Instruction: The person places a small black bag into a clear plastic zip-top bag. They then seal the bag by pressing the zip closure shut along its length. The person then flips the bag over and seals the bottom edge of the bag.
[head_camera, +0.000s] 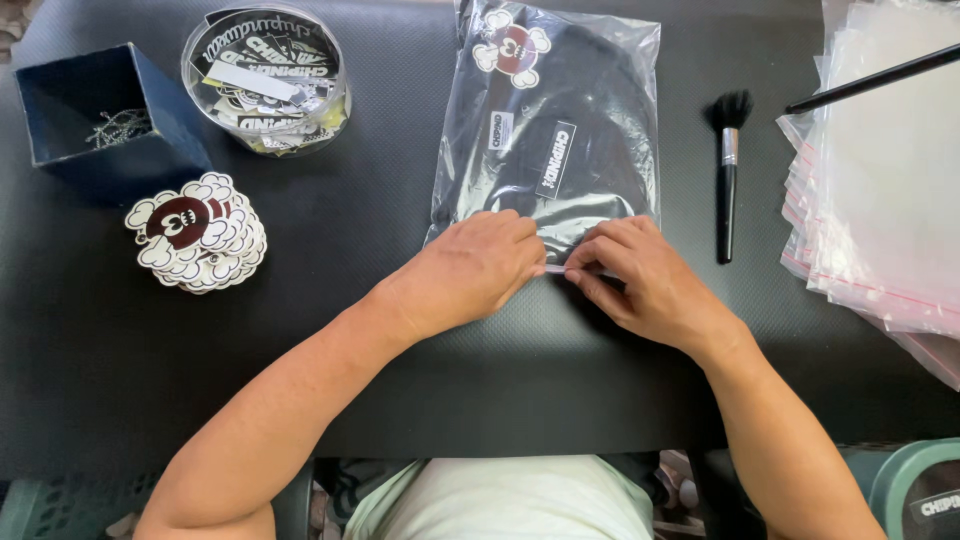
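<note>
Pinching the thin strip (556, 269) at the near edge of the clear bag (548, 130) with left hand (470, 272) and right hand (640, 275), bag lying mid-worktop (330, 300). Risking, likely, a crooked, wrinkled seal from uneven pulling, or plastic shifting toward the brush (728, 170).

Glossy clear plastic bag (590, 90) on matt textured mat (330, 250).

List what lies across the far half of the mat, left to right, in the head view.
Dark blue box → round clear tub → clear bag with black garment → black brush → stack of clear bags.
</note>
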